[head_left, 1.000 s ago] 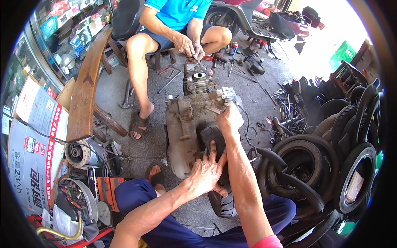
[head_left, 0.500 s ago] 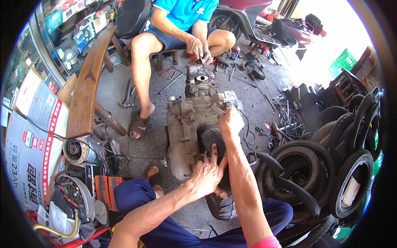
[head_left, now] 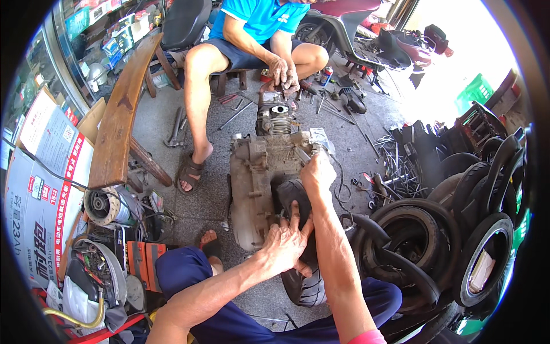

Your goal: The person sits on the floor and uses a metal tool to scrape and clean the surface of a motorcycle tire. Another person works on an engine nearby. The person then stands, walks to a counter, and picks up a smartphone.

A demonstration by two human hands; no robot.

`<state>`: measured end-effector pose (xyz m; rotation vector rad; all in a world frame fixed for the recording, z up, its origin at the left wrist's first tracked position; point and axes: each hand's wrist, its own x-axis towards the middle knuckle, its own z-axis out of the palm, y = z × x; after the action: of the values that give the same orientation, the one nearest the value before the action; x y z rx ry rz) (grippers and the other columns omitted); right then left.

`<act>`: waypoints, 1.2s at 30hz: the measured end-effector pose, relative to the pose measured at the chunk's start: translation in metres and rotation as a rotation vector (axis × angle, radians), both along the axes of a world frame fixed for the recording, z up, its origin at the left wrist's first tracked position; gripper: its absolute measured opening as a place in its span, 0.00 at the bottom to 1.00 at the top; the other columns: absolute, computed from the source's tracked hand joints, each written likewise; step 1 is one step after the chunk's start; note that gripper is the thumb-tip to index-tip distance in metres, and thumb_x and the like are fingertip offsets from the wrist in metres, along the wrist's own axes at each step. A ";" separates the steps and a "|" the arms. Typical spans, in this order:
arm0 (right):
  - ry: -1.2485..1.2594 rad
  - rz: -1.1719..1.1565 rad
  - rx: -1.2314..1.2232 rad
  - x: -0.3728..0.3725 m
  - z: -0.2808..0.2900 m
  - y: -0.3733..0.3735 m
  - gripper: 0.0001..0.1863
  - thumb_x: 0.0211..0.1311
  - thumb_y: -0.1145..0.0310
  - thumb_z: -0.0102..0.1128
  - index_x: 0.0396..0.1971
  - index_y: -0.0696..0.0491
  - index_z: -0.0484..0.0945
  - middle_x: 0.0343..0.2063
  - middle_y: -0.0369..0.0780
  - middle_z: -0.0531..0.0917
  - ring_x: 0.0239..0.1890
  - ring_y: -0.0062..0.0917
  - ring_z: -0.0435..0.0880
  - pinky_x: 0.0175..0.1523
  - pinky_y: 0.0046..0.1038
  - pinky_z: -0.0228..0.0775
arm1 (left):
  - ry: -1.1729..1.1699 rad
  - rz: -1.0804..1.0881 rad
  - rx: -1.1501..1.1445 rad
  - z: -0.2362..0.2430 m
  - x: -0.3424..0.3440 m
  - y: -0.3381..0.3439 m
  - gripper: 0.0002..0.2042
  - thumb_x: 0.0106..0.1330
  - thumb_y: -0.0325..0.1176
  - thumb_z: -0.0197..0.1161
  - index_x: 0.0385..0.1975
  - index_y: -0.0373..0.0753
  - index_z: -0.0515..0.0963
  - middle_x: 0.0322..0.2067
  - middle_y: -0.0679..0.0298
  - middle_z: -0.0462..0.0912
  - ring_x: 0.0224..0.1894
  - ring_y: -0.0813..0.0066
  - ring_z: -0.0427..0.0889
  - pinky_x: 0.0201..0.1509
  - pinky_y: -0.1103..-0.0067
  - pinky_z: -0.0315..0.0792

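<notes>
A dirty scooter engine lies on the floor in front of me, its finned cylinder pointing away. At its near right side is a wheel with a black tyre. My left hand rests on this tyre with its fingers spread, holding nothing. My right hand is closed in a fist at the engine's upper right side, beside a pale metal part. Whatever the fist grips is hidden. Across from me, a seated person in a blue shirt has both hands together over the far end of the cylinder.
A wooden bench and a printed carton stand at the left. Nearer are a bowl of small parts and an orange-black case. Tyres and scattered tools crowd the right. A scooter stands behind.
The view has shifted slightly. The other person's hands have shifted a little at the cylinder's end. My two hands stay in nearly the same places on the tyre and engine.
</notes>
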<state>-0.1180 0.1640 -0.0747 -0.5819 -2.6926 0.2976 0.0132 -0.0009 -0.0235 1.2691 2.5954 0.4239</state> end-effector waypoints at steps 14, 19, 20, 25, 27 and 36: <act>-0.021 0.257 0.066 0.009 0.006 -0.010 0.08 0.52 0.70 0.59 0.30 0.58 0.77 0.24 0.50 0.85 0.29 0.43 0.87 0.37 0.40 0.78 | -0.057 0.002 -0.003 0.004 -0.001 -0.002 0.74 0.24 0.69 0.77 0.74 0.35 0.45 0.66 0.21 0.47 0.55 0.30 0.75 0.50 0.57 0.76; -0.015 0.131 0.133 0.007 0.010 -0.011 0.09 0.53 0.69 0.59 0.30 0.59 0.77 0.25 0.50 0.85 0.31 0.43 0.87 0.40 0.40 0.79 | -0.017 -0.006 -0.011 0.003 0.000 0.000 0.73 0.24 0.70 0.76 0.73 0.34 0.47 0.66 0.22 0.49 0.52 0.34 0.77 0.47 0.59 0.77; -0.025 0.212 0.113 0.006 0.007 -0.012 0.09 0.54 0.68 0.59 0.30 0.59 0.77 0.26 0.50 0.85 0.31 0.44 0.87 0.40 0.41 0.79 | -0.009 -0.002 -0.010 0.001 0.000 0.000 0.73 0.24 0.70 0.76 0.73 0.34 0.48 0.66 0.22 0.49 0.52 0.35 0.77 0.46 0.60 0.77; -0.068 0.487 0.085 0.005 0.000 -0.027 0.11 0.53 0.65 0.60 0.32 0.56 0.77 0.26 0.50 0.84 0.31 0.46 0.86 0.42 0.42 0.79 | 0.030 0.015 0.006 -0.004 0.001 -0.001 0.73 0.23 0.70 0.76 0.72 0.33 0.49 0.66 0.23 0.50 0.51 0.37 0.78 0.44 0.61 0.77; -0.027 0.374 0.093 0.002 0.001 -0.026 0.11 0.53 0.65 0.61 0.31 0.57 0.77 0.25 0.50 0.84 0.30 0.45 0.86 0.41 0.42 0.79 | 0.044 0.018 0.022 -0.007 0.003 -0.001 0.73 0.23 0.70 0.76 0.72 0.32 0.49 0.66 0.23 0.51 0.51 0.37 0.78 0.44 0.61 0.77; -0.063 0.458 0.050 -0.002 -0.002 -0.024 0.11 0.55 0.63 0.61 0.32 0.56 0.77 0.27 0.50 0.84 0.32 0.46 0.85 0.43 0.46 0.77 | 0.080 0.029 0.002 -0.007 0.005 0.000 0.71 0.24 0.69 0.76 0.70 0.32 0.51 0.67 0.26 0.51 0.49 0.42 0.79 0.43 0.62 0.77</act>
<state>-0.1196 0.1404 -0.0768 0.0493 -2.8592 0.3324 0.0182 -0.0009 -0.0304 1.2751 2.6834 0.3883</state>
